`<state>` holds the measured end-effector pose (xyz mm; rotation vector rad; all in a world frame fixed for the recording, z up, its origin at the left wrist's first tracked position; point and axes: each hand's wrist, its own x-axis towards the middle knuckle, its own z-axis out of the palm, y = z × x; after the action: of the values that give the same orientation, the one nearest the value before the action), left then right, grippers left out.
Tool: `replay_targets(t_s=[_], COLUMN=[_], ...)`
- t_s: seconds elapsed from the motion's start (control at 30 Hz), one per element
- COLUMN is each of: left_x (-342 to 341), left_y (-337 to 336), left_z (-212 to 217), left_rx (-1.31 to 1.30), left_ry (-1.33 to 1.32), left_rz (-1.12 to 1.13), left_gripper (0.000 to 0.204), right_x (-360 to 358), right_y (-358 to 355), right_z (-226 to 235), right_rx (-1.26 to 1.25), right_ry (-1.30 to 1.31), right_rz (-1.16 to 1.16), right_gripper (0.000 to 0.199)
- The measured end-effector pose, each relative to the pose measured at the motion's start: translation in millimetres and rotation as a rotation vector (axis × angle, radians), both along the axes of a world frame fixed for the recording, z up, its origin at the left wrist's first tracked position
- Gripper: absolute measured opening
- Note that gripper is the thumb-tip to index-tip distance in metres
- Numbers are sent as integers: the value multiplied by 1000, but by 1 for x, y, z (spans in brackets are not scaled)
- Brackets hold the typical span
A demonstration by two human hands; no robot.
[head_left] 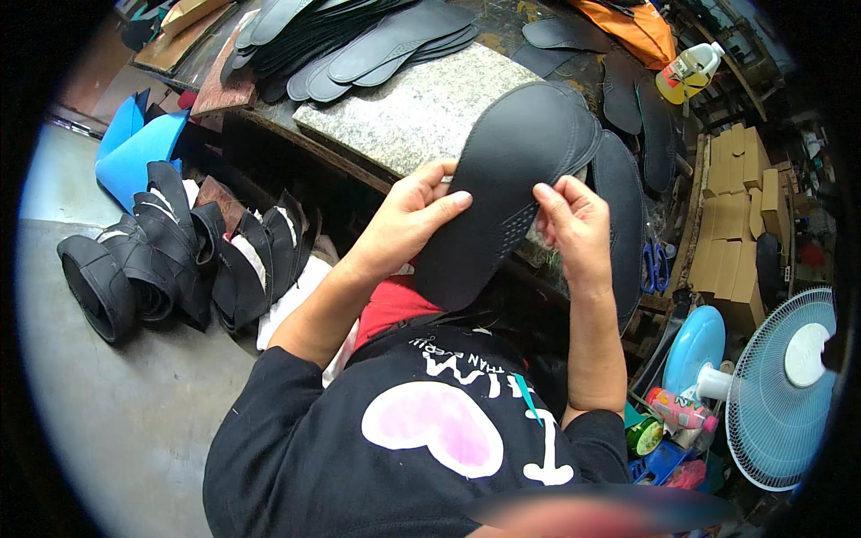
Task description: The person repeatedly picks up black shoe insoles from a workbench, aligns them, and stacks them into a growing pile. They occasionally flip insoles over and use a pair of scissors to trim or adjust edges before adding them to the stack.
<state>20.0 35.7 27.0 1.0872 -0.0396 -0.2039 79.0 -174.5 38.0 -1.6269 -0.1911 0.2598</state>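
Your left fingers (448, 208) close on one edge of a black insole (507, 157); your right fingers (558, 204) pinch its opposite edge.

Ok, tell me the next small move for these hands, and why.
Probably line up the black insoles: the left hand and right hand hold them at opposite edges, and the layers look offset along the wide end.

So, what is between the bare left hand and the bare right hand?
In the head view, a flat, black, leather-like insole with small holes lies between the left hand and right hand.
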Motion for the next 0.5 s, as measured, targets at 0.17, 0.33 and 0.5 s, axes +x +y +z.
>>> replay_targets(t_s=[0.17,0.33,0.5], left_x=[46,76,64], left_y=[-5,1,-45], left_z=[-10,-32,-36], left_rx=[963,873,662], left_ry=[-407,-389,-267], left_rz=[263,217,38], left_gripper=[62,66,83], right_x=[37,21,1], right_y=[-17,-23,10], right_z=[-3,-19,-40], right_rx=[-276,-349,92], right_ry=[-90,-197,-148], right_rz=[-183,-213,-166], right_gripper=[26,55,68])
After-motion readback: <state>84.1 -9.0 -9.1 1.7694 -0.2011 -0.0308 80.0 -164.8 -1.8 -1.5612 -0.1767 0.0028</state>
